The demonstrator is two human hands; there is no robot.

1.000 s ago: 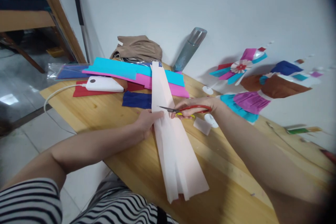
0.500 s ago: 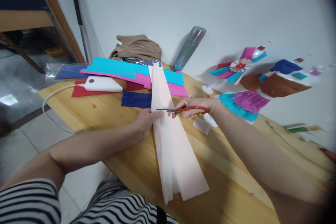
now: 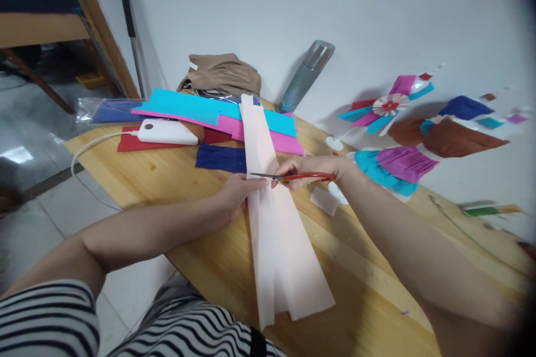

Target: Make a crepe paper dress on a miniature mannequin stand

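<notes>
At the frame's centre, the left hand (image 3: pixel 234 194) pinches the pale-pink paper strip (image 3: pixel 288 256), apparently steadying it for the red-handled scissors (image 3: pixel 307 175), whose handles the right hand's (image 3: pixel 299 167) fingers curl around.

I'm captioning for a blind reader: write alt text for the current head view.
The left hand holds a long pale sheet over a wooden table while the right hand holds red-handled scissors across it. Beyond the hands lie a turquoise sheet and a pink sheet, with a grey bottle nearby.
</notes>
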